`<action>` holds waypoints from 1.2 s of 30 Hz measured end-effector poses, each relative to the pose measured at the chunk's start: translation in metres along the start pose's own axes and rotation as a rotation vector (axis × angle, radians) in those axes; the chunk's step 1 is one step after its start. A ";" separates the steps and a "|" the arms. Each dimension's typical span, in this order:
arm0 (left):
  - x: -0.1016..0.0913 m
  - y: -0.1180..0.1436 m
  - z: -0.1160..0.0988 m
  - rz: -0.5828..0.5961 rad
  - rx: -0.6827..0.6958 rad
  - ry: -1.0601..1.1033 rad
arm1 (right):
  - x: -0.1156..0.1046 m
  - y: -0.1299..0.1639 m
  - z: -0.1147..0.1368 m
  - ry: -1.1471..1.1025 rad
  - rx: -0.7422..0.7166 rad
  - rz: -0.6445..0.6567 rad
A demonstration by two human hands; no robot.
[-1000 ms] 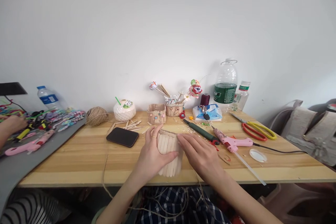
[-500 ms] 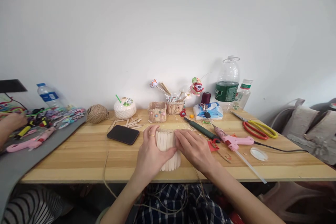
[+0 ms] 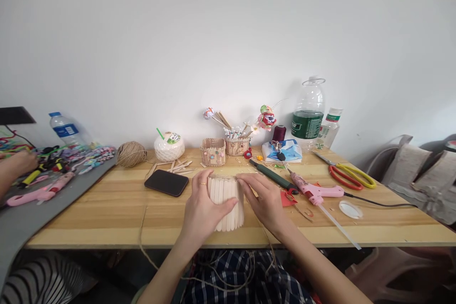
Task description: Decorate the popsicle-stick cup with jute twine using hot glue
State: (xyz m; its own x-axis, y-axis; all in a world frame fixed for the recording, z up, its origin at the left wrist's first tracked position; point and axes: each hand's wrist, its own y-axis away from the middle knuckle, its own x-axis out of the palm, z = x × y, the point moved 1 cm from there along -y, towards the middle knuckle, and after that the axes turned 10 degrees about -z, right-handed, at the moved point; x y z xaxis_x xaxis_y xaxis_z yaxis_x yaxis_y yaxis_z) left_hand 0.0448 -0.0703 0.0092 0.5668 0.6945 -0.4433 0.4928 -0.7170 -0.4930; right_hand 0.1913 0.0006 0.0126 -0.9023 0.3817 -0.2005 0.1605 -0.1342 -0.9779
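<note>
A small round holder made of pale craft sticks (image 3: 228,202) stands upright near the front edge of the wooden table (image 3: 107,213). My left hand (image 3: 201,209) wraps its left side, thumb across the front, a ring on one finger. My right hand (image 3: 265,199) grips its right side, fingers at the top rim. A thin jute string (image 3: 142,228) trails from the table down over the front edge to my lap.
A black phone (image 3: 166,183), loose sticks (image 3: 176,167), a twine ball (image 3: 131,154), two finished stick holders (image 3: 213,151), a pink glue gun (image 3: 315,191), scissors (image 3: 351,175), bottles (image 3: 308,116). Another person's hand (image 3: 16,164) works at a cluttered grey mat on the left.
The stick holder has been tipped from leaning toward me to more upright between both hands. My right hand shifted from its top face to its right side.
</note>
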 end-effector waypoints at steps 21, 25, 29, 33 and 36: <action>-0.002 0.010 -0.002 -0.100 -0.051 0.010 | 0.007 0.000 0.011 0.071 -0.120 0.021; -0.004 0.010 -0.001 -0.091 -0.094 0.037 | 0.018 0.005 0.015 0.030 0.018 -0.117; -0.007 0.008 0.006 -0.086 -0.104 0.081 | 0.017 0.001 0.015 -0.083 0.111 -0.107; -0.008 0.008 0.012 -0.084 -0.097 0.111 | 0.004 -0.007 0.012 -0.196 0.068 0.047; -0.007 0.008 0.012 -0.081 -0.098 0.112 | -0.004 -0.009 0.010 -0.207 0.017 0.141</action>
State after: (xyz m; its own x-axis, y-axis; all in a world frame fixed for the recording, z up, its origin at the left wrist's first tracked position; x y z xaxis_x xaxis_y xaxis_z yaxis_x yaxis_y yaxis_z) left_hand 0.0369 -0.0807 -0.0004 0.5902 0.7428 -0.3161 0.5985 -0.6654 -0.4461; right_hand 0.1899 -0.0086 0.0225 -0.9347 0.1626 -0.3161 0.2850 -0.1888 -0.9397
